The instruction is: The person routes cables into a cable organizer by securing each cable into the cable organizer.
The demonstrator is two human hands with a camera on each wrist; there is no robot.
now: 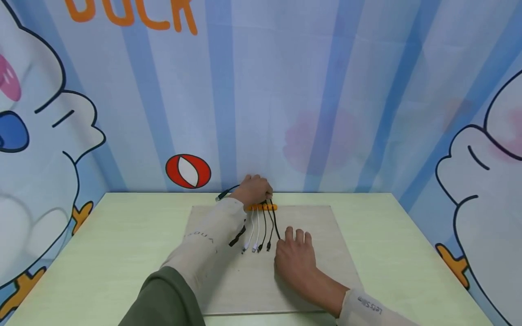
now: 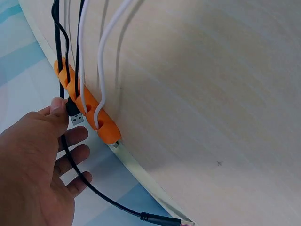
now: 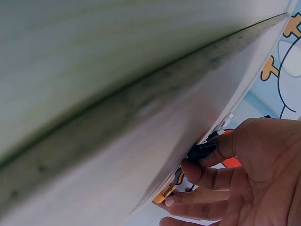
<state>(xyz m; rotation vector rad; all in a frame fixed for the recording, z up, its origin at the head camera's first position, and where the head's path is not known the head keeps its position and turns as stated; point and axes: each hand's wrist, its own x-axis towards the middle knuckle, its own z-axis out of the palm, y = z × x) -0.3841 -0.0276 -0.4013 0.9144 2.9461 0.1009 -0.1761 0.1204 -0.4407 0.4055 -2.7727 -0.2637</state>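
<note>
An orange cable clip [image 1: 272, 208] lies along the far edge of a pale board, with several black and white cables in its slots. My left hand [image 1: 253, 189] is just behind the clip. Its thumb and forefinger pinch a black cable [image 2: 84, 178] by the end slot; the other fingers are spread. That cable's black USB plug [image 2: 162, 220] hangs loose beyond the edge. Nearer me, my right hand [image 1: 295, 258] pinches a black plug [image 3: 202, 150] between thumb and forefinger, low over the board. A black cable [image 1: 275, 222] runs from the clip to this hand.
The board [image 1: 318, 271] rests on a light wooden table [image 1: 134, 244]. White cables [image 1: 258, 231] and black cables [image 1: 271, 231] lie side by side on it, plugs towards me. A striped cartoon curtain [image 1: 269, 90] stands right behind the table's far edge.
</note>
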